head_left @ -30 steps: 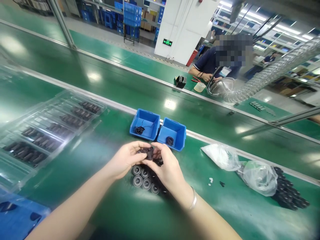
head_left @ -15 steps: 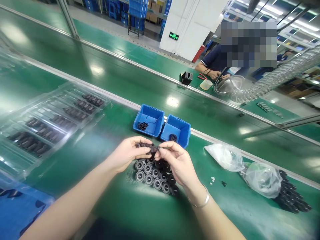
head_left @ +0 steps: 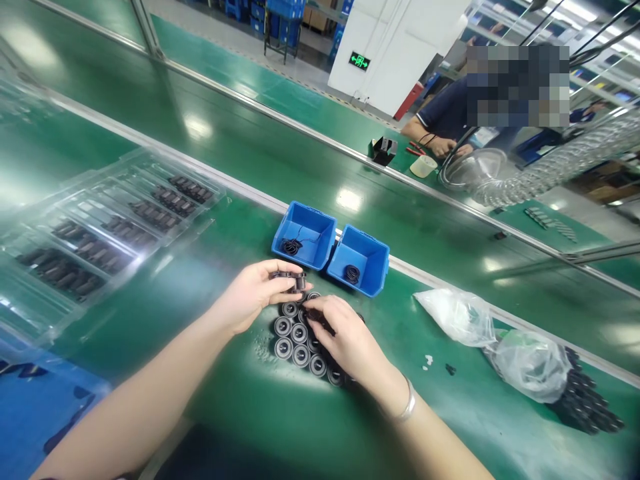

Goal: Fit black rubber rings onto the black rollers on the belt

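Note:
My left hand [head_left: 247, 297] pinches a small dark plastic part [head_left: 299, 281] between thumb and fingers, raised above the bench in front of the blue bins. Below it stand several round grey-black parts [head_left: 301, 355] with ringed tops, packed in close rows. My right hand [head_left: 350, 333], with a metal bracelet at the wrist, reaches over these rows with its fingers curled down. Something dark lies between its thumb and fingertips, mostly hidden, and the same hand covers the right side of the group.
Two blue bins [head_left: 361, 235] with coiled black rings or cords stand behind the hands. A clear tray [head_left: 107, 290] of dark parts lies left. At right are plastic bags [head_left: 533, 363], more black parts [head_left: 590, 397] and small scraps [head_left: 451, 369]. A co-worker [head_left: 445, 110] sits across the bench.
My hands, together at the dark part before, are now apart. The right hand has come down onto the round parts, while the left keeps the dark part. The view has shifted slightly.

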{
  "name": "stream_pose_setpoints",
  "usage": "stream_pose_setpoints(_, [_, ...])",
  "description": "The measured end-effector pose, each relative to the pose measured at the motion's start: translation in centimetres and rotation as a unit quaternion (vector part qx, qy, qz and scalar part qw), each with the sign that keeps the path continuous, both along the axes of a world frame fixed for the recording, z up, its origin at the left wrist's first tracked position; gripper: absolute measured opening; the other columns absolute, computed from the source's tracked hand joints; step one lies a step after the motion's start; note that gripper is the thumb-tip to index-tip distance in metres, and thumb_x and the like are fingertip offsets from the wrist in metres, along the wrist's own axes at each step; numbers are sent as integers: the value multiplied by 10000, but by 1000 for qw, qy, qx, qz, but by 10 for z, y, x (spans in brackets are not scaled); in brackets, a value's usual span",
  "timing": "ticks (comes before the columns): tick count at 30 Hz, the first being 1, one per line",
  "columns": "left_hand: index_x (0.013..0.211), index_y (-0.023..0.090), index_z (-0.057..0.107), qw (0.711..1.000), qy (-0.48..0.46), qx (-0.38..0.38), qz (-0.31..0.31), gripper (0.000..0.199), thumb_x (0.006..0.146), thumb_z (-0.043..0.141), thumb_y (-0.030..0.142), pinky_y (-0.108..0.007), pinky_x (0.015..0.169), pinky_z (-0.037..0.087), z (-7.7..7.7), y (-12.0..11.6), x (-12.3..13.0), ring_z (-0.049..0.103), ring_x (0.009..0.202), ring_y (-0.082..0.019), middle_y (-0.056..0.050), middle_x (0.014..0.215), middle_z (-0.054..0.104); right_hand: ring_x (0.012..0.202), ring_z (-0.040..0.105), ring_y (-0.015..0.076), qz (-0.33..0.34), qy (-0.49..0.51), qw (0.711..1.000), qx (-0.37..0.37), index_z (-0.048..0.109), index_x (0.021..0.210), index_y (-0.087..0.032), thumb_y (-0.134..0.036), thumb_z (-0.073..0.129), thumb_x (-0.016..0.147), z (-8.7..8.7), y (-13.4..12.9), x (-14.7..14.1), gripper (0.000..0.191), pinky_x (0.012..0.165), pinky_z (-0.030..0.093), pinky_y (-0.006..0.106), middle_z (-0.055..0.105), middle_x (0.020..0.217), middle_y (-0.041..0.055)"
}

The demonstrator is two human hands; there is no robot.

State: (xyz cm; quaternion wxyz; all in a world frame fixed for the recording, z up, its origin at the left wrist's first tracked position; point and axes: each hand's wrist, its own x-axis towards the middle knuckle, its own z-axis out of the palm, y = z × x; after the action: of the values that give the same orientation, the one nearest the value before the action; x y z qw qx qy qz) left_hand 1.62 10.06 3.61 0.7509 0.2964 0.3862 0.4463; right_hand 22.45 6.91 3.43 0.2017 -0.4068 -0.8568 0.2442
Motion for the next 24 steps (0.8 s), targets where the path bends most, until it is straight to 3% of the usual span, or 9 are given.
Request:
stream_pose_setpoints(12, [972,121,681,999,-29,15,5,178,818,672,211,-486,974,510,-1,-1,-2,695,1037,-308,-98,933,734,1038,586,235,41,-56,997,21,494,1246,-203,-96,486,946,8,4,-1,318,922,501,458,642,1112,89])
stream_pose_setpoints(16, [974,120,683,999,-40,19,7,193,835,656,251,-504,973,505,0,0,-2,693,1034,-310,-108,943,733,1072,581,254,41,-56,997,16,508,1244,-214,-195,573,932,14,5,1,318,940,492,487,631,1141,101])
stream_pose_setpoints(18, [997,136,677,999,-29,22,-5,199,827,669,239,-476,977,505,2,0,-2,684,1045,-287,-99,970,733,1086,577,255,7,-20,1000,9,509,1245,-220,-278,648,896,21,8,1,380,949,496,474,613,1173,105])
stream_pose_setpoints(21, [1032,167,661,998,6,47,-41,245,791,706,184,-404,960,511,3,-2,-1,663,1058,-244,-76,1032,716,922,628,202,-84,74,993,-32,510,1241,-221,-313,639,901,28,14,-3,375,833,553,389,631,1091,85])
stream_pose_setpoints(24, [1131,210,619,990,56,102,-80,376,774,718,144,-315,864,520,1,-5,0,654,980,-193,-44,1019,684,816,652,170,-102,135,981,-92,560,1218,-222,-327,644,901,29,20,-12,345,739,573,328,663,1005,58])
